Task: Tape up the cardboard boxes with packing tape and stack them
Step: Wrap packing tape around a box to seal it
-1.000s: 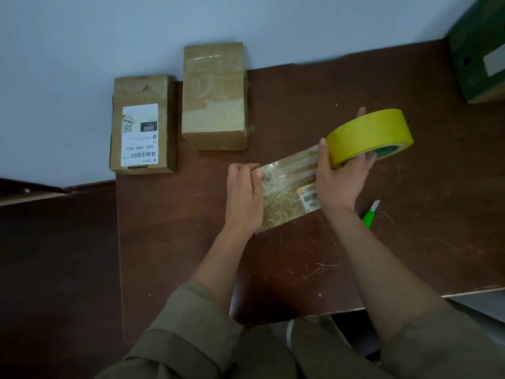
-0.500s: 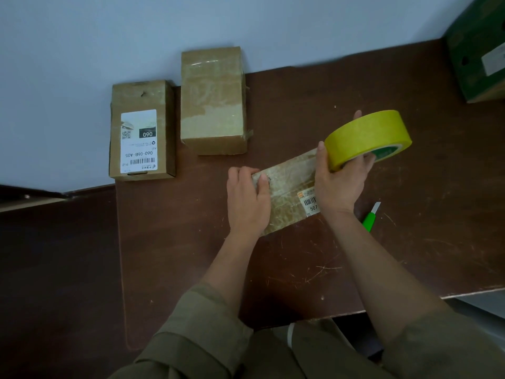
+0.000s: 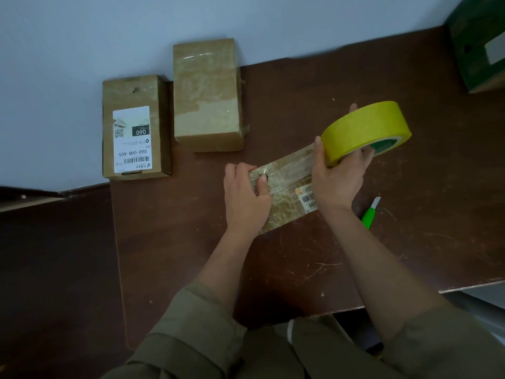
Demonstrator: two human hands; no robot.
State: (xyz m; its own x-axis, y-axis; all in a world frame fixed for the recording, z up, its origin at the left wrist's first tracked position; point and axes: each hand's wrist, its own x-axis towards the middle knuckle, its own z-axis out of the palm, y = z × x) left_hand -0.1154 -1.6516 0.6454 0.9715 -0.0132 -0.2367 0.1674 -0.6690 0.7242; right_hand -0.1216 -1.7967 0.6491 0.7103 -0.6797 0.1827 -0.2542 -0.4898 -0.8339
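Note:
A small cardboard box [image 3: 287, 192], glossy with tape and bearing a barcode label, lies on the brown table [image 3: 314, 83] between my hands. My left hand [image 3: 244, 198] lies on its left end, thumb pressing the top. My right hand [image 3: 338, 176] grips a yellow roll of packing tape [image 3: 364, 129] held above the box's right end. Two more cardboard boxes stand at the back left: a taped plain one [image 3: 207, 97] and one with a white label [image 3: 135, 127].
A green-handled cutter [image 3: 370, 214] lies on the table just right of my right wrist. A dark green carton [image 3: 478, 42] stands at the far right corner. The table's front edge runs near my lap; a pale wall lies behind the boxes.
My left hand has slid a little further onto the box's left end, the thumb now pressing its top. The tape roll and right hand have barely moved.

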